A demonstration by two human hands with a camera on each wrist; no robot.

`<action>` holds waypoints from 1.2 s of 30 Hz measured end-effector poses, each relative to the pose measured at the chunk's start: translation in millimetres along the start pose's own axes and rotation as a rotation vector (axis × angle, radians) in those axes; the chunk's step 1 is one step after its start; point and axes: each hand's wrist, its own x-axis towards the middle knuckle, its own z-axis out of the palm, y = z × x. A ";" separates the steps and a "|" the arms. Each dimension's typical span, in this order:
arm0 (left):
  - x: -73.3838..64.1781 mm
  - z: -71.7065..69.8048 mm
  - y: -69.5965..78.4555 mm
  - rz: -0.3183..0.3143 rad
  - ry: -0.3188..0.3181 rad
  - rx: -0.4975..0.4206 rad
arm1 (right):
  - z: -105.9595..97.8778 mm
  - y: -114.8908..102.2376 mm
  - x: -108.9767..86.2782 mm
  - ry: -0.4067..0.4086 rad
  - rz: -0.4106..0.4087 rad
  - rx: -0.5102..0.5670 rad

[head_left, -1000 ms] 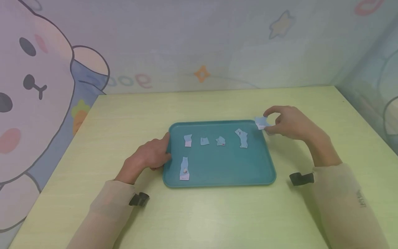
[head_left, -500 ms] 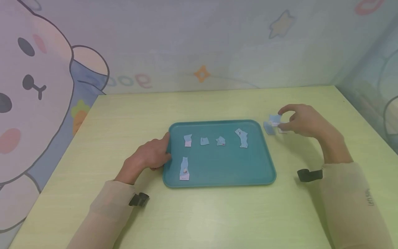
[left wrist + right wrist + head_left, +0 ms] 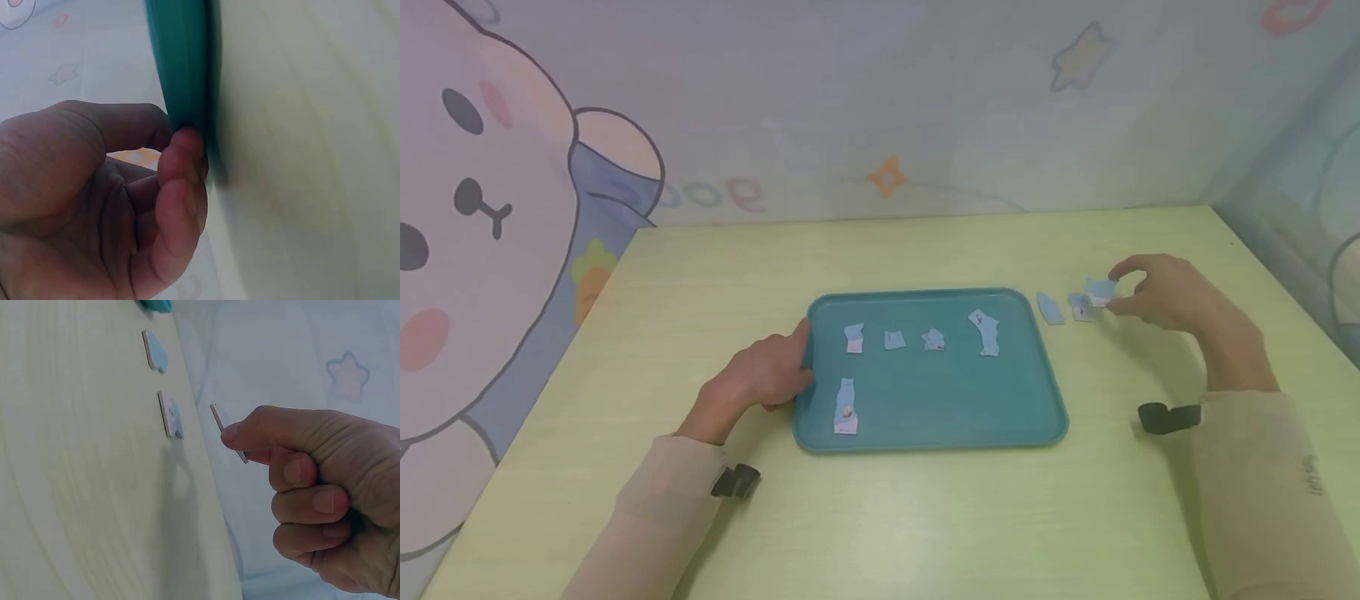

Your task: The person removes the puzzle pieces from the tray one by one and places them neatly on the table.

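Observation:
My left hand (image 3: 771,371) grips the left rim of the teal tray (image 3: 955,408); in the left wrist view its thumb and curled fingers meet at the tray's edge (image 3: 184,69). Right of the tray, my right hand (image 3: 1180,300) pinches a pale blue and white puzzle piece (image 3: 1099,290) between thumb and index finger. That piece (image 3: 217,415) is held above the table, seen nearly edge-on in the right wrist view. Below it lies a blue and white puzzle piece (image 3: 1081,312), and nearer the tray a plain blue one (image 3: 1049,309).
On the tray lie several puzzle pieces: a small one (image 3: 894,340), a cluster (image 3: 933,339), a long curved one (image 3: 987,333) and a tall one (image 3: 846,408) at lower left. A patterned wall (image 3: 820,108) borders the pale table (image 3: 910,517) behind.
My right hand has moved right, away from the tray's far right corner, with the puzzle piece still pinched. Two pieces on the table beside the tray have come into clear view. The left hand stays put.

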 end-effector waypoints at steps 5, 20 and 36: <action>-1.3 -1.0 2.1 0.001 -0.006 -0.002 | -1.8 10.0 -3.9 -0.015 0.017 -0.013; -3.7 -1.4 3.8 0.002 -0.009 0.003 | 1.1 19.3 -3.9 -0.048 0.056 -0.026; -1.3 -0.9 2.5 -0.002 -0.007 0.003 | 3.8 19.4 -3.1 -0.051 0.039 -0.030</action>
